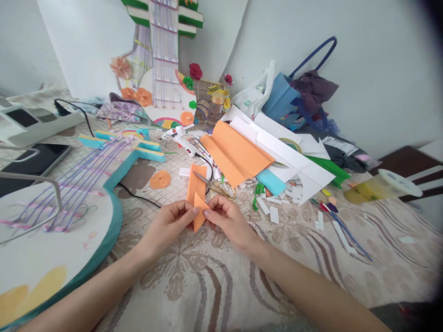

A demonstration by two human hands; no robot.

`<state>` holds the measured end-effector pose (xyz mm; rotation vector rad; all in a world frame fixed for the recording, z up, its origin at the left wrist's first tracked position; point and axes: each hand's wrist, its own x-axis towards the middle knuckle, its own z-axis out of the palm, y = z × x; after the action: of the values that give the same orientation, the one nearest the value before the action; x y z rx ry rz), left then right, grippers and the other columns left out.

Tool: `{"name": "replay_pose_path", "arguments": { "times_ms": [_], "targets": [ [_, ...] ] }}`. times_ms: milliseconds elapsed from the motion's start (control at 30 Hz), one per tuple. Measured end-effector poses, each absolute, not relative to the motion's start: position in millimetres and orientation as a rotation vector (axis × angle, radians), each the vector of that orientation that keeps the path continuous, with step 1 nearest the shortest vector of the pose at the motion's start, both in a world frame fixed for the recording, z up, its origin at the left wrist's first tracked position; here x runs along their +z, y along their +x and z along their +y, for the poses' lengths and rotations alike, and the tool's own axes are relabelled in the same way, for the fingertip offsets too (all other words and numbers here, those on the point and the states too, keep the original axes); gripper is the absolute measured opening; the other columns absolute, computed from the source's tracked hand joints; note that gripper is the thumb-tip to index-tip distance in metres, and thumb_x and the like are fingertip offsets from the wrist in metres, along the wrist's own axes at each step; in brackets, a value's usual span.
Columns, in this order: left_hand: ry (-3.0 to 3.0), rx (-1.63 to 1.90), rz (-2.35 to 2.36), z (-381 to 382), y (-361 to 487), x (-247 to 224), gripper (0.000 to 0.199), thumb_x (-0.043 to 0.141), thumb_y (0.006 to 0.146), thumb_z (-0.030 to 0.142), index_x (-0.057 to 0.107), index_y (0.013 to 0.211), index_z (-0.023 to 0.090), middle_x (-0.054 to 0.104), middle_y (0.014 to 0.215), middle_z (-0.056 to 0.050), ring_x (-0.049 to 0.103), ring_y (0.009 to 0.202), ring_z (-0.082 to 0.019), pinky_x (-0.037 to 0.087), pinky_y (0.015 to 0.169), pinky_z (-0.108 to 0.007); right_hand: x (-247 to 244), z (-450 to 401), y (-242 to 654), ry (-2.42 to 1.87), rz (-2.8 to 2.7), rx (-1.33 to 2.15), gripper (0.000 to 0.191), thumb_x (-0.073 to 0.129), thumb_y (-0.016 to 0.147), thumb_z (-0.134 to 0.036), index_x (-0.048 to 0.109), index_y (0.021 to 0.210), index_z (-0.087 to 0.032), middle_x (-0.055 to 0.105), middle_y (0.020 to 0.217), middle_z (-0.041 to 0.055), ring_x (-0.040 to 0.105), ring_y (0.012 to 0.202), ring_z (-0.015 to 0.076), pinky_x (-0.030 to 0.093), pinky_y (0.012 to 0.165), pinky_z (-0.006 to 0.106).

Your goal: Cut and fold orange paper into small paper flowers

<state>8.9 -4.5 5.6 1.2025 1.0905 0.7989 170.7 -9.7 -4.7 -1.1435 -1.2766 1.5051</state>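
Note:
Between my two hands is a small folded piece of orange paper [200,213], pointed at its top and bottom. My left hand [176,219] pinches its left side, thumb in front. On its right side, the thumb and fingers of my right hand [226,221] grip it too. Just behind lies a strip of orange paper [196,184] on the table. Scissors [221,189] with gold handles rest beyond my right fingers, their blades reaching across the strip. Left of the strip sits a round orange paper cutout [160,179].
A guitar-shaped craft [62,216] with a teal rim fills the left. Another decorated guitar craft [166,69] stands at the back. A glue gun [182,138], orange sheet [238,154], white scraps [274,215] and tilted plastic cup [380,186] lie around the patterned tablecloth [242,295].

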Motion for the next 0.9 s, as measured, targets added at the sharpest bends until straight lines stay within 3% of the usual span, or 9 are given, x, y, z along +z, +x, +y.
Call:
{"name": "replay_pose_path", "arguments": {
  "times_ms": [167, 467, 700, 900],
  "targets": [
    [1.17, 0.889, 1.099, -3.4, 7.9, 5.4, 0.019, 0.06, 0.077, 0.036, 0.057, 0.076, 0.017, 0.058, 0.068, 0.001, 0.052, 0.062, -0.012, 0.041, 0.058, -0.023, -2.5, -7.4, 173.3, -1.112, -1.343, 1.517, 0.021, 0.063, 0.076, -0.03, 0.046, 0.07, -0.018, 0.048, 0.061, -0.0044, 0.047, 0.054, 0.0089, 0.037, 0.051, 0.022],
    [1.118, 0.906, 1.082, -2.6, 5.1, 4.0, 0.018, 0.064, 0.075, 0.033, 0.057, 0.075, 0.016, 0.058, 0.067, 0.002, 0.051, 0.062, -0.011, 0.041, 0.059, -0.022, 0.2, -8.2, 174.5, -1.126, -1.384, 1.563, 0.017, 0.06, 0.075, -0.021, 0.045, 0.069, -0.018, 0.048, 0.061, -0.005, 0.045, 0.051, 0.0075, 0.035, 0.049, 0.02],
    [1.086, 0.961, 1.114, -2.8, 5.7, 4.6, 0.022, 0.061, 0.076, 0.034, 0.057, 0.064, 0.016, 0.058, 0.061, 0.001, 0.051, 0.058, -0.012, 0.042, 0.06, -0.023, 0.6, -7.5, 175.2, -1.094, -1.306, 1.695, 0.019, 0.064, 0.074, -0.024, 0.047, 0.069, -0.018, 0.052, 0.061, -0.0052, 0.049, 0.05, 0.007, 0.039, 0.05, 0.02],
    [1.047, 0.882, 1.007, -0.7, 4.1, 5.0, 0.026, 0.054, 0.081, 0.039, 0.06, 0.068, 0.017, 0.061, 0.064, -0.001, 0.057, 0.064, -0.016, 0.046, 0.066, -0.028, -0.9, -7.2, 175.3, -1.083, -1.243, 1.712, 0.021, 0.066, 0.072, -0.026, 0.047, 0.069, -0.018, 0.053, 0.06, -0.0053, 0.049, 0.05, 0.0072, 0.039, 0.049, 0.02]
  ]
}}
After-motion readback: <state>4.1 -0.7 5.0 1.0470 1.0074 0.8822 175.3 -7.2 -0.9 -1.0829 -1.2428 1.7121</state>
